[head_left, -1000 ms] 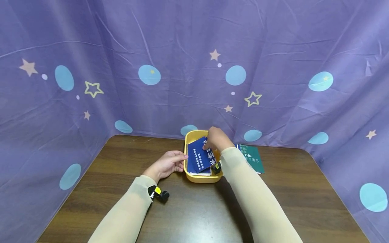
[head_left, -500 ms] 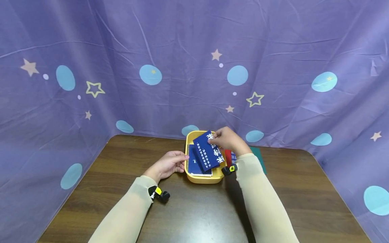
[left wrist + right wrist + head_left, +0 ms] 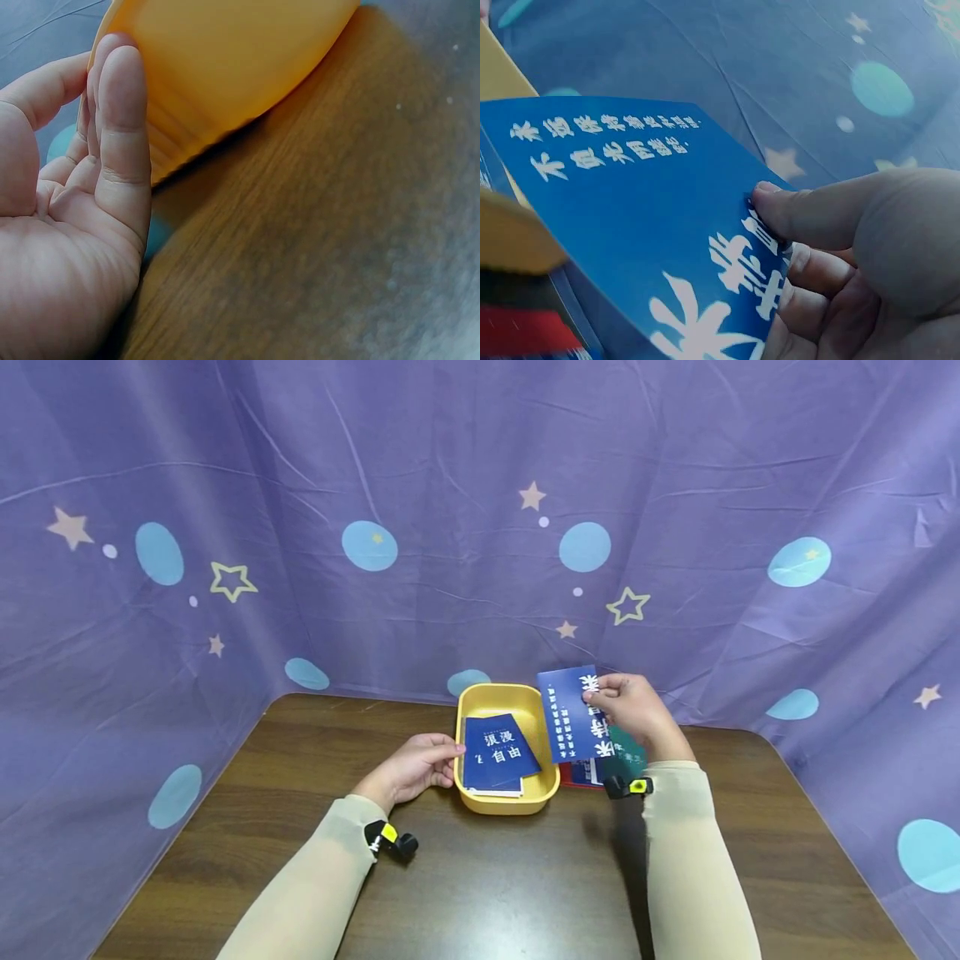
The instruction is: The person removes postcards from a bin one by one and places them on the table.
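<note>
A blue card with white Chinese writing (image 3: 566,714) is pinched at its right edge between the thumb and fingers of my right hand (image 3: 637,710). It is raised just right of a yellow plastic basket (image 3: 543,793), and the right wrist view shows the thumb on its printed face. With my left hand (image 3: 416,766) I hold the basket's left side, thumb at the rim and fingers against the outer wall (image 3: 202,75). Inside the basket, more blue cards (image 3: 498,752) lie in an uneven pile, one with large white characters on top.
Right of the basket, partly under the raised card and right hand, lie a red-edged blue card (image 3: 583,774) and a green card (image 3: 626,752). All rest on a brown wooden table (image 3: 480,877). A purple curtain (image 3: 465,610) with stars and dots surrounds its far sides.
My right hand has lifted the blue card out of the basket and carried it right, uncovering another blue card in the pile. My left hand has stayed at the basket's side.
</note>
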The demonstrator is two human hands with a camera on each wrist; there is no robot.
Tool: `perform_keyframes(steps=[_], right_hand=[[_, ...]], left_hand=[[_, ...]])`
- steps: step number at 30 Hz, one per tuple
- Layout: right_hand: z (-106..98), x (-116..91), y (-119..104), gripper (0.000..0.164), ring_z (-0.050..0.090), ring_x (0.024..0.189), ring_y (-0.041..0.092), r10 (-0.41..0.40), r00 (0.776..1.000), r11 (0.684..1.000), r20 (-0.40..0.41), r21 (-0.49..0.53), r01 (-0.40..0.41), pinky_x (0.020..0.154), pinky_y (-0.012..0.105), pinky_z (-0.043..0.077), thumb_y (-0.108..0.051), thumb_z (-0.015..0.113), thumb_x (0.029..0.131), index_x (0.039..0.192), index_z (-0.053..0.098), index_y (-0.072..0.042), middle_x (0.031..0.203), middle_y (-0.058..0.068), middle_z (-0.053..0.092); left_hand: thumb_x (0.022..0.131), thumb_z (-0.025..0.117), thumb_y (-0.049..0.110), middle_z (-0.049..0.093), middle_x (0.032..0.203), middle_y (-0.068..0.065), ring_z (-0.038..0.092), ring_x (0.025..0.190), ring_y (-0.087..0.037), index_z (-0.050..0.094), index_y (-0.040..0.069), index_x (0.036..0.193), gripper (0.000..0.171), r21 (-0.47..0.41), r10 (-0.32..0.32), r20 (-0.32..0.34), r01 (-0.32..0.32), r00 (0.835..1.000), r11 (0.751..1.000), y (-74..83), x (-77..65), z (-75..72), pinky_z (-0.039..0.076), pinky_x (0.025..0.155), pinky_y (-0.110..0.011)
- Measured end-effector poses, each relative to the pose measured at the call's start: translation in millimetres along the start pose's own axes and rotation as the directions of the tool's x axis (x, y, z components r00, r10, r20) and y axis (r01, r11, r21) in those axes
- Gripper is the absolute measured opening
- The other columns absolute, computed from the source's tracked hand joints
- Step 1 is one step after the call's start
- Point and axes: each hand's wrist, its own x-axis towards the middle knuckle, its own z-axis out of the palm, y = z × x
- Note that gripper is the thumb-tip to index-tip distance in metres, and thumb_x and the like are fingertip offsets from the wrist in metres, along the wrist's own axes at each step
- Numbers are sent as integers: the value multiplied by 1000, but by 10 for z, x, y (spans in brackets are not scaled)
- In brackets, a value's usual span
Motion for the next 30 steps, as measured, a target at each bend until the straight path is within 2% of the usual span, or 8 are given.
perform_keyframes(steps=[5,10,13,17,24,30], right_hand=[[-267,-47,184,34,64,73,12,8,998,989,-57,-147,-16,66,28,58,-29,74,102,116,71,2,93,2,79],[-493,-96,426,37,60,79,18,99,992,973,-80,-201,-114,67,32,54,-31,69,104,122,70,1,95,7,69],[-574,-117,583,41,64,81,20,205,976,969,-69,-125,-212,68,33,58,-27,67,105,132,64,4,100,12,67],[-624,-111,783,47,70,81,20,313,948,949,-55,-34,-315,69,32,64,-22,64,107,144,55,5,108,15,68],[-613,-51,1027,49,72,73,18,370,929,929,-13,18,-370,64,34,67,-20,65,106,145,52,8,93,10,71],[-584,-26,1125,48,73,72,18,397,917,918,-21,25,-397,64,35,68,-20,65,106,144,53,7,93,10,71]], left_hand=[[103,68,10,69,68,-1,65,56,-9,66,5,95,10,1,1,-3,-1,1000,1000,13,-11,-8,62,52,-21],[103,69,11,69,68,-1,65,56,-10,66,3,98,10,7,2,-11,-2,1000,1000,26,-21,-23,61,53,-21],[103,69,11,69,68,-1,65,56,-10,65,2,98,11,7,-6,-18,6,1000,1000,30,-32,-27,61,53,-21],[103,69,11,69,69,-1,65,57,-10,64,1,100,11,9,-15,-13,15,1000,1000,35,-46,-20,61,53,-21],[104,67,11,69,69,0,65,57,-10,65,5,96,10,7,-10,2,10,1000,1000,42,-43,8,61,53,-21],[104,68,10,69,70,0,65,57,-10,66,7,94,10,0,-7,4,7,1000,1000,27,-22,18,62,53,-21]])
